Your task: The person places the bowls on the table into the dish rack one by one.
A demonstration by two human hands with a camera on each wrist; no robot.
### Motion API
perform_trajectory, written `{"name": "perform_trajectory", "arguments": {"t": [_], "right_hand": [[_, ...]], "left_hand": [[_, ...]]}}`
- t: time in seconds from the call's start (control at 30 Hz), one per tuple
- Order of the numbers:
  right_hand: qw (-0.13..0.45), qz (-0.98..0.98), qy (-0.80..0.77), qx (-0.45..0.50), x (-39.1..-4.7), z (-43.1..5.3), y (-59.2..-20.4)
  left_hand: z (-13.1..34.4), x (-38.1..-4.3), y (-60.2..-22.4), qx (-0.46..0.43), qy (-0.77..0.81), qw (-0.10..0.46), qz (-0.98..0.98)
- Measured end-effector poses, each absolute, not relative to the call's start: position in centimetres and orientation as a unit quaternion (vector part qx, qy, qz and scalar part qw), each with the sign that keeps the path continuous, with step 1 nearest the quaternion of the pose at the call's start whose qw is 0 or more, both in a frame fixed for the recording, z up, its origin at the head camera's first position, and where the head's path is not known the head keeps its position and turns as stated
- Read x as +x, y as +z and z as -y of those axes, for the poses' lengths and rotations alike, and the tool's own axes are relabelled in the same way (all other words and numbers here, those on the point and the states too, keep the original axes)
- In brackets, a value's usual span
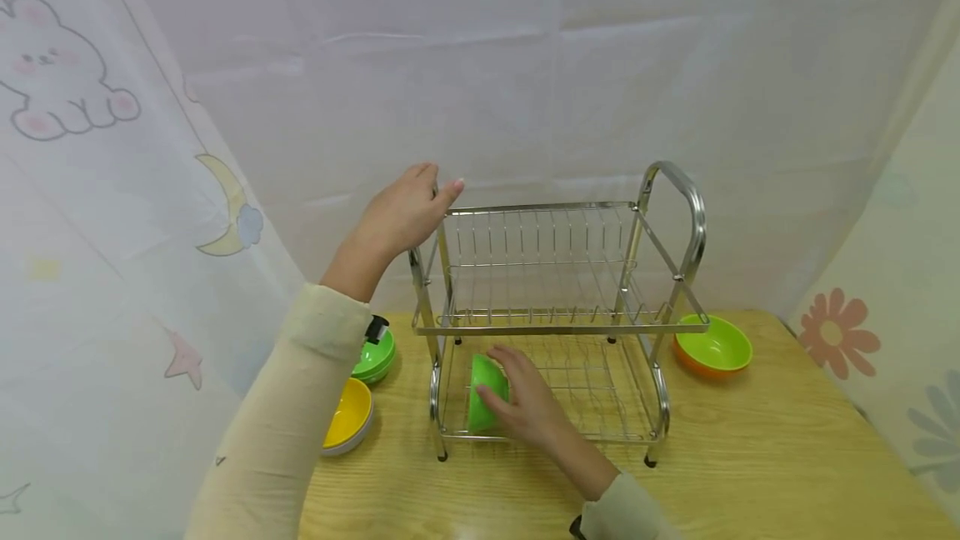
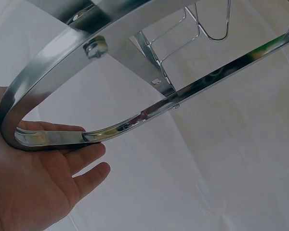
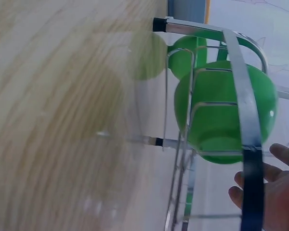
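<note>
A green bowl (image 1: 487,394) stands on its side at the left end of the lower tier of a two-tier metal dish rack (image 1: 558,329). My right hand (image 1: 528,402) is beside it, thumb and fingers spread around its right side. In the right wrist view, the fingers (image 3: 282,153) are loosely extended near the bowl (image 3: 221,113), which sits behind the rack's wires. My left hand (image 1: 405,211) rests on the rack's upper left handle. The left wrist view shows the curved handle (image 2: 43,82) against the palm, with the fingers (image 2: 89,180) extended past it.
Left of the rack are stacked green bowls (image 1: 377,357) and a yellow bowl (image 1: 348,413) set in a pale one. To its right, a lime bowl sits in an orange bowl (image 1: 705,367). Printed white curtains (image 1: 510,90) hang behind the wooden table (image 1: 750,457).
</note>
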State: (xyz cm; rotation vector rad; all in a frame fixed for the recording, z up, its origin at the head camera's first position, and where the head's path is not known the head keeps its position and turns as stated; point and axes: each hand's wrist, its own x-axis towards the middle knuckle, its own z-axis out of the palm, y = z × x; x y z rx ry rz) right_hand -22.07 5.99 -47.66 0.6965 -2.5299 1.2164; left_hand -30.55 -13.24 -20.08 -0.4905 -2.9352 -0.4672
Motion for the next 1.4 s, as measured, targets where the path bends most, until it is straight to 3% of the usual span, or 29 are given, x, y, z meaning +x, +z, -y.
{"name": "perform_trajectory", "arguments": {"t": [0.8,1.4], "right_hand": [[0.300,0.861,0.333,0.243,-17.7,-14.6,-43.3],[0.355,0.851,0.324,0.211,-16.3,-20.4,-43.2]], "left_hand": [[12.8,-30.7,-19.9,-0.159,-0.120,0.057,0.978],[12.7,-30.7,-19.9,-0.154,-0.117,0.054,0.980]]}}
